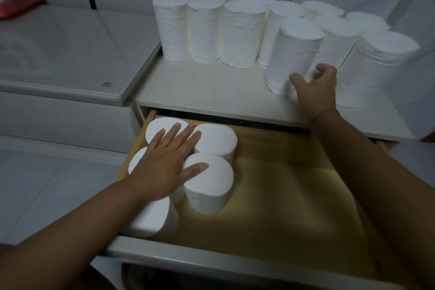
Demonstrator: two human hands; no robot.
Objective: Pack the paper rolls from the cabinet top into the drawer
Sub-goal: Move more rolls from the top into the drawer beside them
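Several white paper rolls (240,33) stand upright on the cabinet top (200,87). Below it the wooden drawer (294,195) is pulled out, with several rolls (211,181) standing in its left part. My left hand (164,162) lies flat with straight fingers on the tops of those rolls. My right hand (315,87) is at the base of the nearest roll on the cabinet top (294,54), thumb against its front and fingers curled behind it; the grip is not plainly closed.
A low white glass-topped surface (70,54) adjoins the cabinet on the left. The drawer's white front panel (211,259) runs along the near edge. The right half of the drawer floor shows bare wood. A wall stands behind the rolls.
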